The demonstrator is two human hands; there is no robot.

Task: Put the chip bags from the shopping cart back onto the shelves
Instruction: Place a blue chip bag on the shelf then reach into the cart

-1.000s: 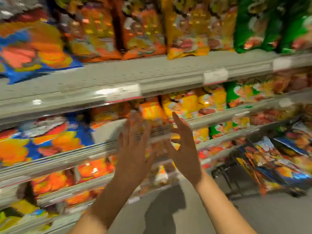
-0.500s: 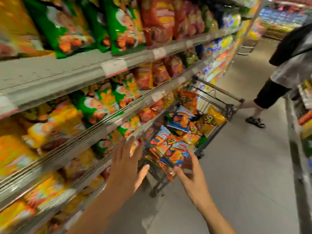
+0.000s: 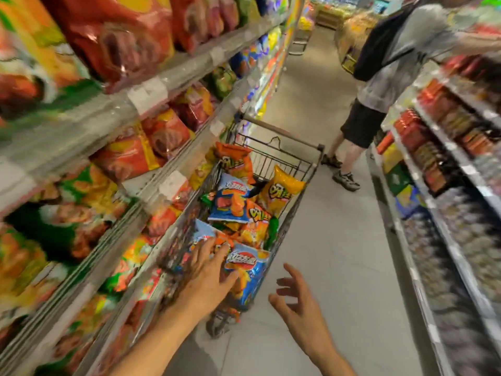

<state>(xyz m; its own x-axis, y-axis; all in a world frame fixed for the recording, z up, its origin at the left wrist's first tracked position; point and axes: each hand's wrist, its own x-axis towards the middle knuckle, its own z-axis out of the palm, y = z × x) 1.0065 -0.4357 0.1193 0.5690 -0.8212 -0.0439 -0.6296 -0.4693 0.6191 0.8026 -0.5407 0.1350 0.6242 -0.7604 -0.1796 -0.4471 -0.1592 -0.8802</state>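
Two bare hands reaching toward a shopping cart (image 3: 291, 183) parked along the left side of the aisle, close against the shelves (image 3: 173, 85). Left hand (image 3: 207, 275) stretched over the cart's near end, fingers spread and fairly straight, fingertips resting on a blue chip bag (image 3: 248, 270) at the near edge of the pile, not curled round it. Right hand (image 3: 298, 302) just right of the cart, above the grey floor (image 3: 339, 240), fingers loosely spread and lightly bent, holding nothing and touching nothing. Several more chip bags heaped in the cart: another blue bag (image 3: 233, 199) toward the middle, a yellow bag (image 3: 282, 189) upright against the right wall, an orange bag (image 3: 235, 161) standing at the far left (lettering too blurred to read). Left shelves packed with red, yellow and green bags, badly smeared by motion. Further along on the right, another person (image 3: 390, 77) in a grey shirt and dark shorts, facing the right-hand shelves (image 3: 461, 164).
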